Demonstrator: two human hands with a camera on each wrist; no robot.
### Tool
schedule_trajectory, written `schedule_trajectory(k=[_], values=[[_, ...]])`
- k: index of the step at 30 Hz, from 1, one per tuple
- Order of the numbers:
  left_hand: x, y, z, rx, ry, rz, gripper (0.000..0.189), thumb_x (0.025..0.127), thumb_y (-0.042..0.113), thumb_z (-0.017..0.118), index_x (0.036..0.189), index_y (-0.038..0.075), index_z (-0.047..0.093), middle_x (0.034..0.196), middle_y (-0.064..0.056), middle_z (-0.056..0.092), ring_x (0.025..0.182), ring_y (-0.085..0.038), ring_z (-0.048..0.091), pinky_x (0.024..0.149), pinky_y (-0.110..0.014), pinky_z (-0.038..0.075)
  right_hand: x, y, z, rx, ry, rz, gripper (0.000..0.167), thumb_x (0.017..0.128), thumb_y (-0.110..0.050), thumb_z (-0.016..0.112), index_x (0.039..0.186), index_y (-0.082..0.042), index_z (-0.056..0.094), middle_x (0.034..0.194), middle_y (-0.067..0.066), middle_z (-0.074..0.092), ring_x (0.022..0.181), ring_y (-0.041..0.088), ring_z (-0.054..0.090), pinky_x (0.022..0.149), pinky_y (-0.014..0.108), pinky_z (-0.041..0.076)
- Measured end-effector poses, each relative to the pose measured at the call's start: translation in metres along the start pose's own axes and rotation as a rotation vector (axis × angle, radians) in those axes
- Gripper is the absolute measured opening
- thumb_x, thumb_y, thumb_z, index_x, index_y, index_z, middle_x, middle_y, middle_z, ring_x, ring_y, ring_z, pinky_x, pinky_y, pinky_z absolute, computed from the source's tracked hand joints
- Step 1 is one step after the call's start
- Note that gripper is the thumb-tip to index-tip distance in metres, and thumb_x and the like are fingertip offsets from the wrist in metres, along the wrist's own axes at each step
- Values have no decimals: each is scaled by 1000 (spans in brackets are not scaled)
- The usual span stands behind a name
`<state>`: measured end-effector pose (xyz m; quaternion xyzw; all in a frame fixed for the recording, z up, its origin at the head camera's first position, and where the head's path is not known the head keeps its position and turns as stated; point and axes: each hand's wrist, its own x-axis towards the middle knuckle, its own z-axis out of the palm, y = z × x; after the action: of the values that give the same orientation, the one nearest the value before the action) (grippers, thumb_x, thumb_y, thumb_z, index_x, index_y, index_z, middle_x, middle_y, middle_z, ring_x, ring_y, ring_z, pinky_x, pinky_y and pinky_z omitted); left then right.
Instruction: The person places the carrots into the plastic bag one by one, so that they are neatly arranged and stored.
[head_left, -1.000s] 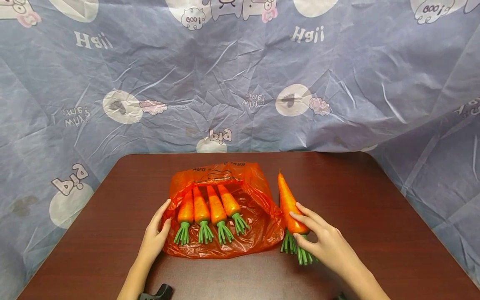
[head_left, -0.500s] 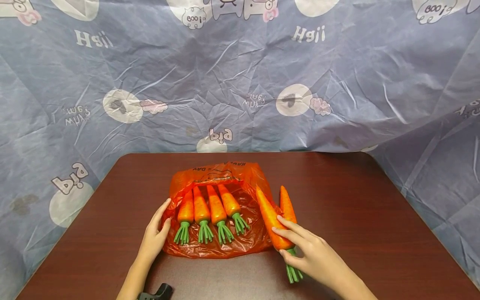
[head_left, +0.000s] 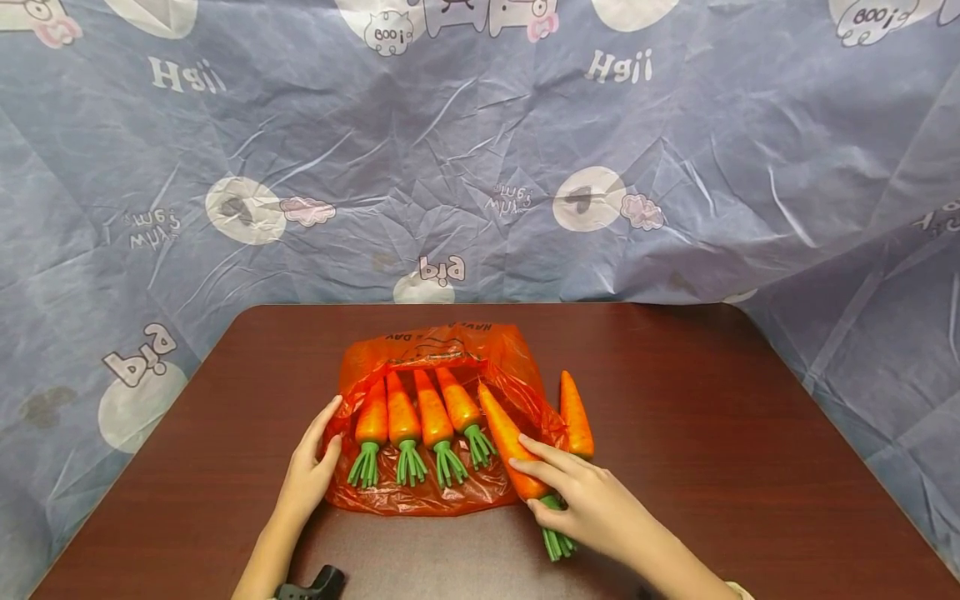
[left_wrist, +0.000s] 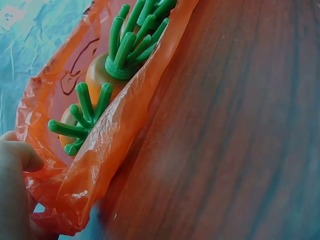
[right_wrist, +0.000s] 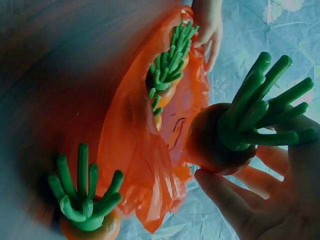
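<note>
A red plastic bag (head_left: 367,357) lies on its side with its mouth toward me. Several orange carrots (head_left: 402,417) sit in it side by side, green tops outward. My left hand (head_left: 311,467) holds the left edge of the bag's mouth, thumb and fingers pinching the film (left_wrist: 42,180) in the left wrist view. My right hand (head_left: 592,508) grips another carrot (head_left: 504,429) near its top, its tip pointing into the right side of the mouth. One loose carrot (head_left: 573,412) lies just right of the bag, its green top (right_wrist: 85,200) visible in the right wrist view.
Everything lies on a dark red-brown wooden table (head_left: 712,400). A wrinkled blue-grey printed cloth (head_left: 480,150) hangs behind it and along both sides. A black strap (head_left: 318,583) is on my left wrist.
My right hand has carried the gripped carrot left from beside the loose carrot to the bag's mouth, uncovering the loose one. My left hand stays at the bag's edge.
</note>
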<state>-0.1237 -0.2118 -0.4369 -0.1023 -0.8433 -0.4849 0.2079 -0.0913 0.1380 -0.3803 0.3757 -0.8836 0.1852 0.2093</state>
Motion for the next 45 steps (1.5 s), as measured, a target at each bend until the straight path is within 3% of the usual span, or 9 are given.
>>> schedule_trajectory(k=[6,11,19,25,32,45], values=[[0,-1,0,12,-2,1,47,87,-9,48,133,-2,41,135,-26,41,118,23,25,95,4,18,17,2,10,-91,-150,47,41,75,-22,68,115,-19,64,128,4,56,102,21,62,59,26,52],[0,-6,1,13,3,12,48,86,-10,48,133,-3,41,136,-26,41,119,23,24,94,4,18,29,2,21,-171,-221,63,41,77,-23,66,118,-18,62,130,5,54,109,23,58,54,31,52],[0,-36,5,19,1,5,51,88,-4,49,137,9,40,140,-17,40,121,21,24,95,4,17,46,8,41,-310,-156,23,40,76,-21,64,115,-17,63,127,5,57,107,25,59,40,27,44],[0,-40,5,5,-5,-3,52,90,0,49,138,16,40,140,-14,40,123,19,25,97,2,18,53,12,54,-331,-158,45,39,77,-19,62,116,-16,62,128,6,56,107,26,59,41,27,44],[0,-40,5,13,-5,-5,53,89,-1,49,138,17,39,140,-14,40,123,18,25,97,2,18,60,15,69,-427,-49,35,35,77,-16,64,112,-16,64,124,6,58,100,24,61,48,30,51],[1,-40,5,12,-11,-8,52,90,1,49,138,17,39,140,-15,40,122,19,25,97,2,18,78,21,86,-435,-177,128,32,86,-9,54,118,-12,59,131,9,51,95,24,61,52,34,53]])
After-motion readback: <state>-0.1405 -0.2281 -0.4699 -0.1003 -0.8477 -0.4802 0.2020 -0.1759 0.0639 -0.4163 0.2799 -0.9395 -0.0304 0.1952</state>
